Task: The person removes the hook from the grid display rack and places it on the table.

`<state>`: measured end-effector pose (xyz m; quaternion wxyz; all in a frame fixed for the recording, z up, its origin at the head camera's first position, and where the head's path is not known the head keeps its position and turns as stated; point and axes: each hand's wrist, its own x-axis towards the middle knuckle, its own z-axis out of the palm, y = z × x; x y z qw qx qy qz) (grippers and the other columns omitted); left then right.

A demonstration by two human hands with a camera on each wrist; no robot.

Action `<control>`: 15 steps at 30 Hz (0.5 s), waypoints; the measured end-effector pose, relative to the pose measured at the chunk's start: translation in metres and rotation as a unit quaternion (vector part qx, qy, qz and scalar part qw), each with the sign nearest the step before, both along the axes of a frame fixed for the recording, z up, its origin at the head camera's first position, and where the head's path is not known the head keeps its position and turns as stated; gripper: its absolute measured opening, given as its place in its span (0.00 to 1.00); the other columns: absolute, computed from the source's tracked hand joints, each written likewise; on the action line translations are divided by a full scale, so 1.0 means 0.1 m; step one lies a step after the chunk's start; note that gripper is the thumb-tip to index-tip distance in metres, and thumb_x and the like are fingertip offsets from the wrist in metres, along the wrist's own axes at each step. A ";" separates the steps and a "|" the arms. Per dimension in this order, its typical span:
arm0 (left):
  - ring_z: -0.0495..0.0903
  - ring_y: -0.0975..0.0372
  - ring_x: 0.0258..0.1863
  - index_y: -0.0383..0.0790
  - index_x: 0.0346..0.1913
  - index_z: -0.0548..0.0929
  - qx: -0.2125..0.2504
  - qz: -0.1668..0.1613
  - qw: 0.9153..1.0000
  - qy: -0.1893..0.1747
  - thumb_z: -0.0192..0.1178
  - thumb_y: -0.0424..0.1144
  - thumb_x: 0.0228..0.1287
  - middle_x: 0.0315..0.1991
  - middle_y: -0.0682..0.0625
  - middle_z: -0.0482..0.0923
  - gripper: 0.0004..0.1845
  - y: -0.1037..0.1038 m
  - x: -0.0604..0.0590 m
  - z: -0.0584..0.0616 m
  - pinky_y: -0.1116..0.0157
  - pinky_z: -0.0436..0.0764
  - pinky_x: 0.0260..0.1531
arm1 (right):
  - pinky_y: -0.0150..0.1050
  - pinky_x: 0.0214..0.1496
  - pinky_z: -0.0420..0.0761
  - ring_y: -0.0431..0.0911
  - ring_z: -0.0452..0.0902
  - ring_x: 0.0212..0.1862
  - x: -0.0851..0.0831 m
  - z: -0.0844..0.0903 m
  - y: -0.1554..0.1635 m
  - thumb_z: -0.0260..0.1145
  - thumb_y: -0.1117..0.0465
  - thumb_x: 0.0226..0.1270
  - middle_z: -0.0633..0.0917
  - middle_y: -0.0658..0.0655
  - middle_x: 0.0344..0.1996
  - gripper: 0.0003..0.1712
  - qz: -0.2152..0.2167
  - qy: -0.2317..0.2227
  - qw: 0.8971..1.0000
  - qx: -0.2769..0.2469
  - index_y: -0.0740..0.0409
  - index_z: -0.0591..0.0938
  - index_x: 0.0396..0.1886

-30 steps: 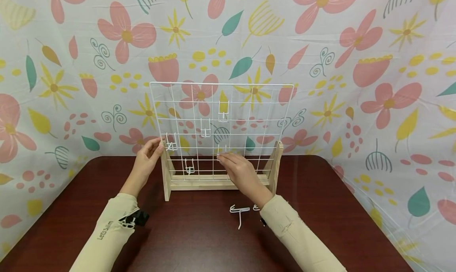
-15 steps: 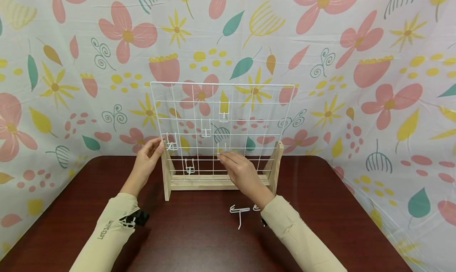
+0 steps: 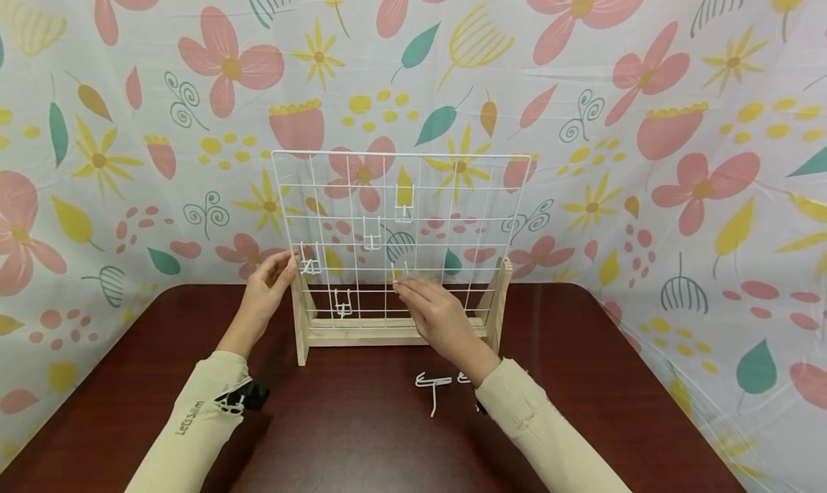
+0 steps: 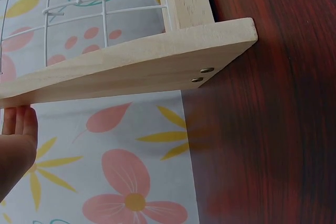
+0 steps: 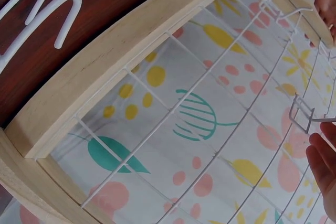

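Note:
A white wire grid panel (image 3: 349,200) stands upright in a wooden stand (image 3: 362,335). At the stand's left upright, my left hand (image 3: 261,292) holds the upper end; the left wrist view has the fingertips (image 4: 21,116) against its outer side. Before the grid's lower middle, my right hand (image 3: 436,310) pinches a white wire hook, mostly hidden behind the fingers from the head. From the right wrist, this hook (image 5: 302,113) shows against the mesh with the fingers (image 5: 320,153) beside it. Whether it is latched on the wires, I cannot tell.
Several white hooks hang on the grid, among them a high hook (image 3: 403,209), a middle hook (image 3: 372,238) and a low hook (image 3: 342,305). A loose hook (image 3: 433,389) lies on the dark table (image 3: 336,435); another is partly behind my right wrist. A floral cloth (image 3: 581,177) hangs behind.

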<state>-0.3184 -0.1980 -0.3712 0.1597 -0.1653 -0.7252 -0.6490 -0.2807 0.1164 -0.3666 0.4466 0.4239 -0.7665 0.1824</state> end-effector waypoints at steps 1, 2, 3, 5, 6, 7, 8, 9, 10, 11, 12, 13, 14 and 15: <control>0.73 0.73 0.48 0.23 0.65 0.65 0.001 -0.001 1.000 0.000 0.50 0.37 0.74 0.51 0.54 0.74 0.24 0.00 0.00 0.00 0.79 0.72 0.50 | 0.44 0.55 0.79 0.53 0.81 0.50 0.01 0.00 0.01 0.68 0.72 0.58 0.85 0.60 0.45 0.16 0.000 0.001 1.000 0.001 0.64 0.85 0.47; 0.73 0.73 0.48 0.24 0.65 0.65 0.001 -0.002 1.000 0.001 0.51 0.37 0.74 0.50 0.56 0.75 0.24 0.01 0.00 -0.01 0.79 0.72 0.50 | 0.44 0.55 0.78 0.53 0.81 0.50 0.02 -0.01 0.01 0.68 0.72 0.59 0.85 0.60 0.45 0.15 0.001 0.002 1.000 0.001 0.64 0.85 0.47; 0.73 0.73 0.48 0.24 0.65 0.66 0.001 -0.002 1.000 0.001 0.51 0.37 0.74 0.50 0.57 0.75 0.24 0.01 0.00 -0.01 0.79 0.72 0.50 | 0.44 0.55 0.79 0.53 0.81 0.50 0.03 -0.01 0.02 0.68 0.72 0.58 0.85 0.60 0.45 0.15 0.001 0.005 1.000 0.001 0.64 0.85 0.47; 0.73 0.73 0.48 0.25 0.65 0.66 -0.002 -0.002 1.000 0.003 0.51 0.37 0.74 0.50 0.55 0.74 0.24 0.02 0.00 -0.01 0.79 0.72 0.50 | 0.45 0.54 0.79 0.53 0.81 0.50 0.05 -0.02 0.03 0.68 0.73 0.58 0.85 0.60 0.45 0.16 0.004 0.010 1.000 0.001 0.64 0.85 0.47; 0.73 0.73 0.49 0.25 0.65 0.66 -0.003 -0.002 1.000 0.002 0.51 0.37 0.74 0.51 0.53 0.74 0.24 0.02 0.00 -0.01 0.79 0.72 0.50 | 0.45 0.54 0.79 0.54 0.81 0.49 0.05 -0.03 0.04 0.68 0.73 0.57 0.85 0.60 0.45 0.16 0.005 0.013 1.000 0.001 0.65 0.85 0.47; 0.73 0.73 0.49 0.26 0.65 0.66 -0.005 -0.002 1.000 0.001 0.51 0.38 0.74 0.52 0.52 0.74 0.24 0.02 0.00 -0.02 0.79 0.72 0.50 | 0.45 0.53 0.79 0.54 0.81 0.49 0.06 -0.03 0.04 0.69 0.74 0.56 0.85 0.61 0.45 0.16 0.007 0.017 1.000 0.001 0.65 0.85 0.46; 0.73 0.73 0.49 0.25 0.65 0.66 -0.007 0.000 1.000 0.000 0.51 0.38 0.74 0.53 0.50 0.73 0.24 0.02 0.00 -0.02 0.79 0.71 0.50 | 0.45 0.54 0.79 0.54 0.81 0.49 0.07 -0.03 0.04 0.69 0.74 0.56 0.85 0.61 0.44 0.16 0.008 0.018 1.000 0.002 0.65 0.85 0.46; 0.73 0.73 0.49 0.26 0.65 0.66 -0.008 0.002 1.000 -0.002 0.51 0.38 0.74 0.53 0.48 0.73 0.24 0.01 0.00 -0.02 0.79 0.71 0.50 | 0.45 0.54 0.79 0.54 0.81 0.49 0.07 -0.04 0.04 0.69 0.74 0.56 0.85 0.61 0.44 0.16 0.010 0.018 1.000 0.004 0.66 0.85 0.46; 0.72 0.73 0.49 0.26 0.66 0.66 -0.010 0.004 1.000 -0.004 0.51 0.38 0.74 0.53 0.47 0.72 0.24 0.01 0.00 -0.02 0.79 0.71 0.50 | 0.44 0.54 0.79 0.54 0.81 0.49 0.08 -0.04 0.04 0.69 0.74 0.56 0.85 0.61 0.44 0.16 0.011 0.019 1.000 0.006 0.66 0.85 0.46; 0.72 0.73 0.50 0.26 0.66 0.66 -0.011 0.006 1.000 -0.006 0.51 0.38 0.74 0.54 0.45 0.71 0.24 0.01 0.00 -0.02 0.80 0.71 0.50 | 0.43 0.55 0.79 0.54 0.81 0.50 0.09 -0.04 0.05 0.69 0.74 0.56 0.85 0.62 0.45 0.15 0.011 0.020 1.000 0.009 0.66 0.85 0.46; 0.72 0.73 0.50 0.26 0.66 0.65 -0.012 0.007 1.000 -0.008 0.50 0.38 0.74 0.55 0.44 0.71 0.24 0.00 0.00 -0.02 0.80 0.71 0.50 | 0.43 0.55 0.78 0.53 0.81 0.50 0.09 -0.05 0.05 0.69 0.74 0.56 0.85 0.62 0.45 0.15 0.012 0.020 1.000 0.010 0.66 0.85 0.45; 0.72 0.73 0.49 0.26 0.66 0.65 -0.012 0.007 1.000 -0.008 0.50 0.38 0.74 0.55 0.42 0.70 0.24 0.00 0.00 -0.02 0.80 0.70 0.50 | 0.42 0.56 0.78 0.53 0.81 0.50 0.10 -0.05 0.05 0.69 0.73 0.57 0.85 0.62 0.45 0.15 0.012 0.020 1.000 0.012 0.66 0.85 0.45; 0.72 0.74 0.49 0.26 0.66 0.65 -0.012 0.006 1.000 -0.008 0.50 0.37 0.75 0.56 0.41 0.70 0.24 0.00 0.00 -0.02 0.80 0.70 0.50 | 0.42 0.56 0.78 0.53 0.81 0.50 0.10 -0.06 0.06 0.68 0.73 0.57 0.85 0.62 0.45 0.14 0.012 0.019 1.000 0.014 0.66 0.85 0.45; 0.72 0.74 0.49 0.25 0.66 0.64 -0.013 0.004 1.000 -0.008 0.49 0.37 0.75 0.56 0.37 0.69 0.24 0.01 0.03 0.01 0.80 0.70 0.49 | 0.42 0.57 0.78 0.53 0.81 0.50 0.11 -0.07 0.06 0.68 0.73 0.57 0.85 0.62 0.45 0.13 0.013 0.019 1.000 0.015 0.67 0.85 0.44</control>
